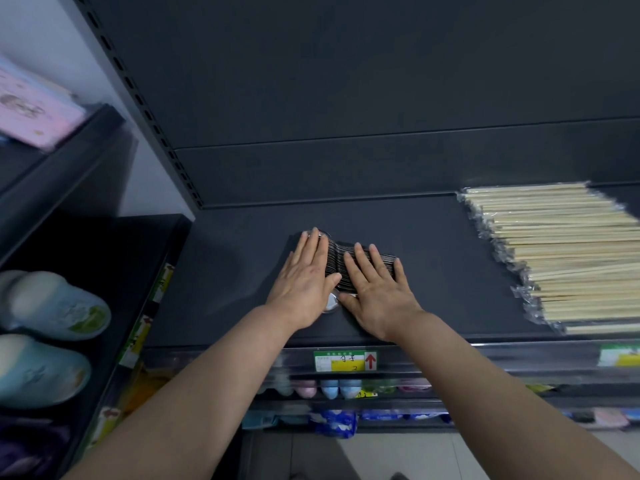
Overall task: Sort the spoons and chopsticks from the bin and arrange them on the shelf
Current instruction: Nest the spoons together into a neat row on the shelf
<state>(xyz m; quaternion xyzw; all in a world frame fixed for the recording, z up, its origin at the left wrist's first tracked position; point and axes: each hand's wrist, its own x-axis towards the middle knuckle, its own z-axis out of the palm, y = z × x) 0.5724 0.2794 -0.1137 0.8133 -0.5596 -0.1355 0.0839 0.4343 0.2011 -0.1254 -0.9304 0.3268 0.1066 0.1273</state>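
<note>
Head camera view, looking down at a tight row of spoons (335,261) with dark handles, lying near the middle of a dark grey shelf (433,258). A silver spoon bowl shows at the near end of the row, between the 2 thumbs, and another peeks out at the far end. The left hand (304,282) lies flat on the left side of the row, fingers straight and close together, gripping nothing. The right hand (377,289) lies flat on the right side, fingers straight and slightly spread, also gripping nothing; its thumb touches the near silver bowl. Both bare forearms reach in from the bottom of the picture.

Well apart to the right on the same shelf lies a broad stack of pale wooden chopsticks (561,258) in clear plastic sleeves, running off the right edge. On the shelf's front lip, just below the hands, sits a green and yellow price label (344,361) with a red arrow pointing up. Lower shelves beneath hold blurred, colourful packaged goods. On a neighbouring rack to the left are 2 light blue slippers (52,306), and above them a pink box (31,102), blurred.
</note>
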